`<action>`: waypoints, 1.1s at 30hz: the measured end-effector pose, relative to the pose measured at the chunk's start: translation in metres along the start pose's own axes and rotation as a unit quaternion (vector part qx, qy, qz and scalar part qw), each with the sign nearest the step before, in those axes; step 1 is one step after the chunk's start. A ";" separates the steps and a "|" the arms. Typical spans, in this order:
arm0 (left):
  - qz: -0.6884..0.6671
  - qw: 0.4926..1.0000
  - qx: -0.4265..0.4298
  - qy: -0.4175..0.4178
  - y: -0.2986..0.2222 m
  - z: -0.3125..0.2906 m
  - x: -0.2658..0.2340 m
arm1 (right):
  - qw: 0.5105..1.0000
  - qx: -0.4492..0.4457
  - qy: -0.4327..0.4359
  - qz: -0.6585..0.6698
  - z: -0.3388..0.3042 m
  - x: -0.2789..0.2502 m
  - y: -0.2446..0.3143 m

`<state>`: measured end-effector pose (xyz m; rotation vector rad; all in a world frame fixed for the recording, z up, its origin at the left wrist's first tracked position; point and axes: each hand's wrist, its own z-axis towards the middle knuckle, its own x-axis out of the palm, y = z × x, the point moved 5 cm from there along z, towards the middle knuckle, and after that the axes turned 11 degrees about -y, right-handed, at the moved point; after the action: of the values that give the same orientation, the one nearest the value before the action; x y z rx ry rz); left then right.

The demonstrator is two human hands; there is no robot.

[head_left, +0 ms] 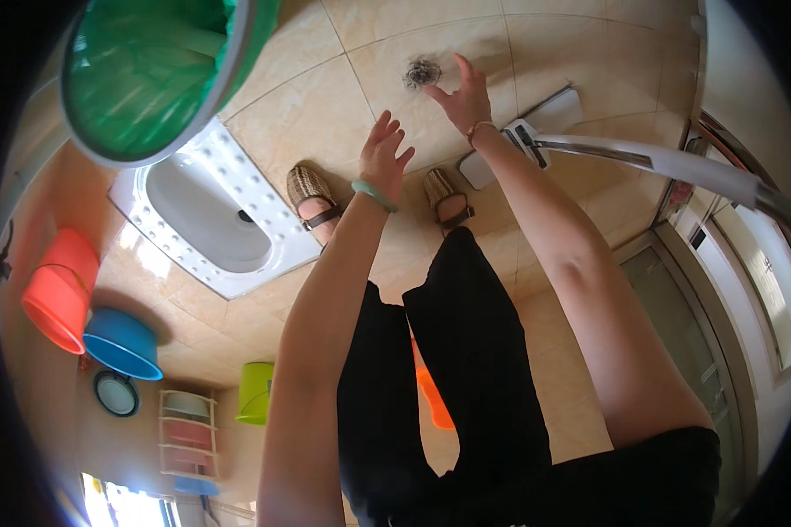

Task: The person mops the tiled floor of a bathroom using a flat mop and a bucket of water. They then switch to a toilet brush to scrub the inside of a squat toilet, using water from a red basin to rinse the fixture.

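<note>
A dark tangled clump, which looks like hair [422, 74], lies on the beige tiled floor. My right hand [468, 98] reaches toward it, with thumb and forefinger spread apart and nothing between them. The thumb's tip is right at the clump's edge; I cannot tell whether they touch. My left hand [383, 160] hangs open above the floor, fingers apart, holding nothing. It wears a green bangle. Beside my right wrist is a flat mop [554, 116], its head on the floor and its pale handle slanting away to the right.
A bin lined with a green bag [141, 79] looms at upper left, over a white squat toilet [281, 237] set in the floor. A red bucket [61, 290], a blue basin [121, 342], a lime bucket [255, 393] and a rack [188, 435] stand further left. A door [677, 316] is at right.
</note>
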<state>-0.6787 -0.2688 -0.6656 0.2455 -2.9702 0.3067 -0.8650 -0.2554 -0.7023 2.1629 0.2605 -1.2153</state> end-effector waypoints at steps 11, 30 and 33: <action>-0.033 0.999 -0.014 -0.031 0.033 0.084 0.026 | 0.983 -0.146 -0.022 -0.108 0.008 0.043 0.014; -0.171 0.983 -0.062 -0.004 0.028 -0.032 0.014 | 0.968 0.062 -0.014 0.244 -0.089 -0.055 0.046; -0.232 0.972 -0.039 0.020 -0.026 -0.098 0.021 | 0.954 0.039 -0.011 0.297 -0.101 -0.095 0.122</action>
<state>-0.6819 -0.2765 -0.5624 0.8888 -2.7649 0.1319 -0.7914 -0.2761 -0.5338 2.0685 -0.4312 -0.9055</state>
